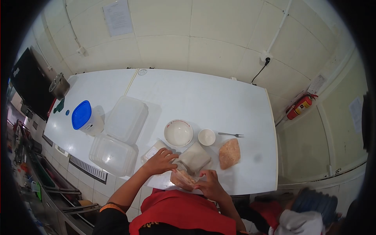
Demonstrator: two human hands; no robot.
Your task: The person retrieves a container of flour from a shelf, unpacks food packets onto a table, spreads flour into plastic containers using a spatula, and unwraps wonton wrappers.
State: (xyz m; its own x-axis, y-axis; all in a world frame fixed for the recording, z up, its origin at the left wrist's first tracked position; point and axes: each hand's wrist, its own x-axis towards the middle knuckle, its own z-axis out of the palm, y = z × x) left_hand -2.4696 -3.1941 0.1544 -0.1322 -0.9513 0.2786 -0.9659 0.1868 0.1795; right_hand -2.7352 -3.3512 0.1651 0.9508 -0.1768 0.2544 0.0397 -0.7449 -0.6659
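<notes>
Near the table's front edge, a clear bag with pinkish-orange contents (183,180) is held between both hands. My left hand (161,162) pinches its upper left edge, and my right hand (209,183) grips its right side. Just beyond lies a white packet (195,156), with another pale packet (153,150) with a label to its left, partly behind my left hand. A white bowl with a patterned rim (178,133) stands behind them, beside a small white bowl (206,137). A fork (231,134) and a second bag of pinkish-orange contents (229,153) lie to the right.
Clear plastic containers (127,117) (112,155) and a blue-lidded tub (91,121) stand on the left of the white table (219,98). A metal pot (59,86) is at the far left. Another person (299,224) is at the lower right.
</notes>
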